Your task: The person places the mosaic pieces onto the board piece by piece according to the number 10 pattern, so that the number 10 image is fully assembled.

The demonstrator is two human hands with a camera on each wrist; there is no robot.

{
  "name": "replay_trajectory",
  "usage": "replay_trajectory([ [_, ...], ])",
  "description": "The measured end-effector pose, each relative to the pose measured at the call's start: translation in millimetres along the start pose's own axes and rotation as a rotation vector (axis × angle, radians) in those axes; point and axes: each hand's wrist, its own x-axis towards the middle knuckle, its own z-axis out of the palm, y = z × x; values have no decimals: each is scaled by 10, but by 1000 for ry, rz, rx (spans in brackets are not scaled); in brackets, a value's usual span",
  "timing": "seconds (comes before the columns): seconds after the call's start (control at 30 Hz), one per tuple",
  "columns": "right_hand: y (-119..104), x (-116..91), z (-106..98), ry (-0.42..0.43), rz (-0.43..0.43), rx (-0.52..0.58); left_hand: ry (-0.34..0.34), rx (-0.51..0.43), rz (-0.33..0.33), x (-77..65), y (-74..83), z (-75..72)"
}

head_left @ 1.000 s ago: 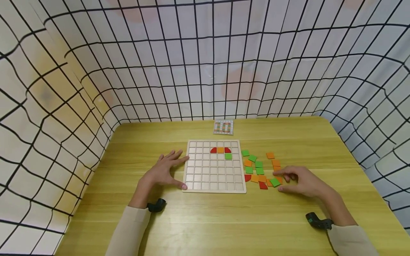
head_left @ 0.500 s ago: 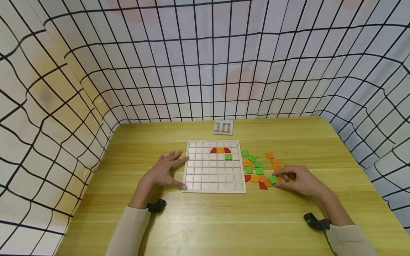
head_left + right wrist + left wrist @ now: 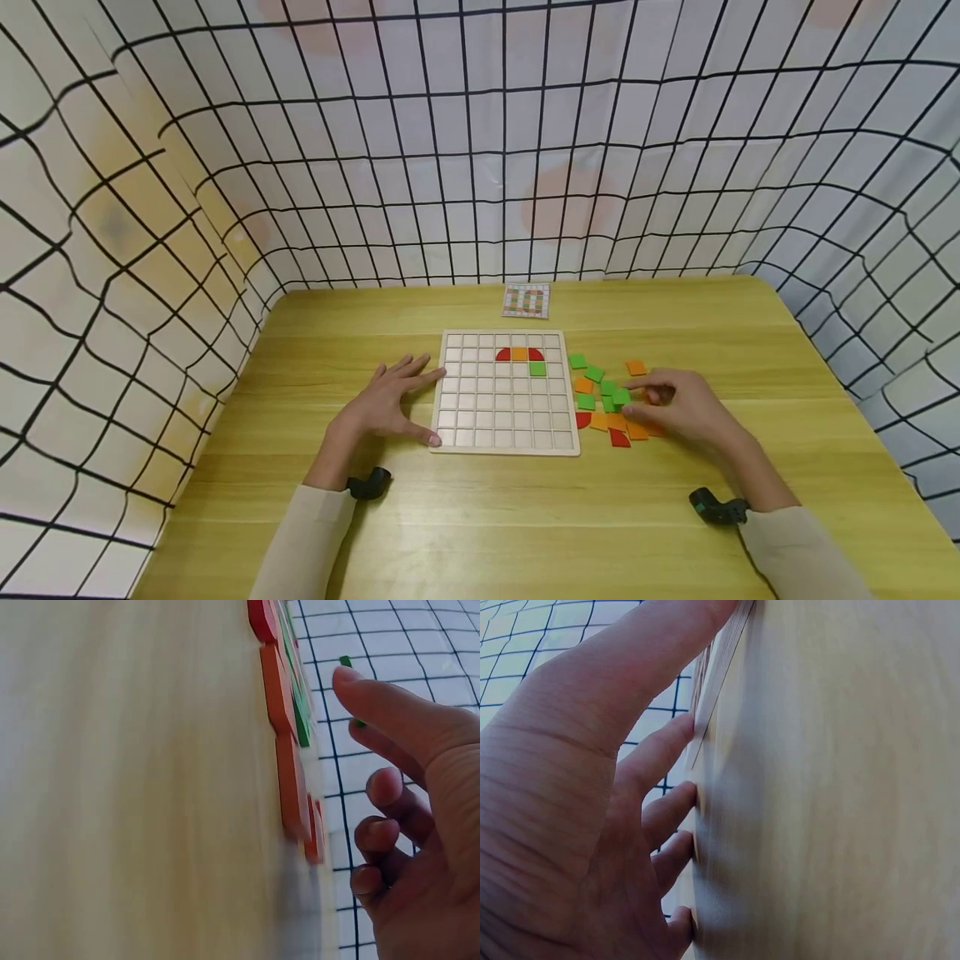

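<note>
My left hand (image 3: 382, 404) lies spread at the left side of a pale wooden grid board (image 3: 486, 400); its thumb and index finger touch the board's edge. Seated in the board's upper cells are an orange square (image 3: 519, 354) between two red quarter-round tiles, and a green square (image 3: 537, 368) below the right one. Over the loose tiles, my right hand (image 3: 686, 408) pinches a green square tile (image 3: 622, 397) between thumb and fingers. In the right wrist view that green tile (image 3: 345, 661) is held above the table, mostly hidden behind the thumb.
Several loose green, orange and red tiles (image 3: 598, 422) lie right of the board. Behind it is a small printed pattern card (image 3: 526, 301). White cloth with a black grid (image 3: 465, 167) encloses the wooden table (image 3: 525, 525) at the back and sides.
My right hand has taken up a green square from the near right of the loose tiles and carried it left and away from me. The left hand stays on the board's edge.
</note>
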Motion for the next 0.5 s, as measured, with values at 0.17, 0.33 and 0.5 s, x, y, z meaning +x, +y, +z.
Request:
replay_trajectory([
  [0.17, -88, 157, 84, 18, -29, -25, -1, -1, -9, 0, -2, 5],
  [0.33, -191, 334, 202, 21, -9, -24, 2, 6, -15, -5, -1, 3],
  [0.5, -332, 472, 335, 15, -11, 47, 8, -3, -7, -15, 7, -5],
])
